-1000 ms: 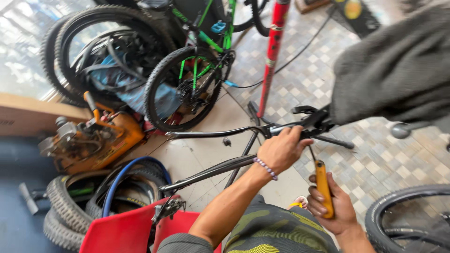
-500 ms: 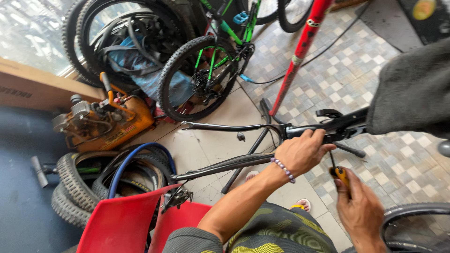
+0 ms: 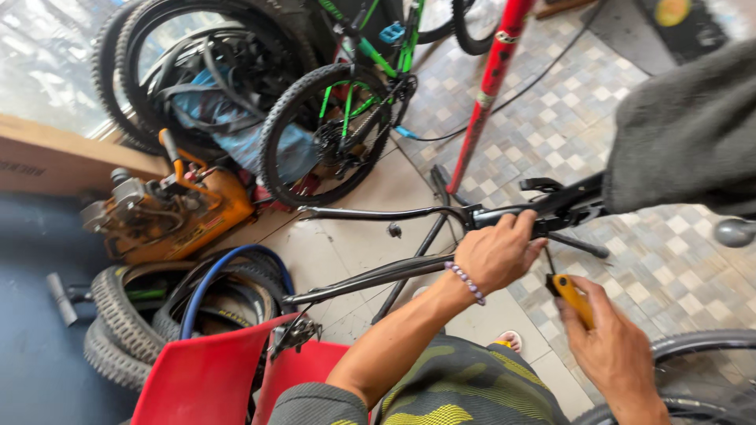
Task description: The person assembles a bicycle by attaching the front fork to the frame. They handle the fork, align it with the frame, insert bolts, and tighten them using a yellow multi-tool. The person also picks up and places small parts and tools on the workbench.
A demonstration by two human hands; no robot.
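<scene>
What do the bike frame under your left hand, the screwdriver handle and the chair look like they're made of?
Bike frame: likely painted metal, thin dark glossy tubes with highlights along them. Screwdriver handle: looks like hard plastic, smooth orange-yellow; its thin dark shaft seems steel. Chair: probably moulded plastic, uniform glossy red with thin curved edges. The left hand grips the frame; the right hand holds the screwdriver.

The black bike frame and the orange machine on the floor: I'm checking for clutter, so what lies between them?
In the head view, mostly bare pale floor tiles lie between the black bike frame and the orange machine, plus the lower edge of the green bike's wheel.
</scene>
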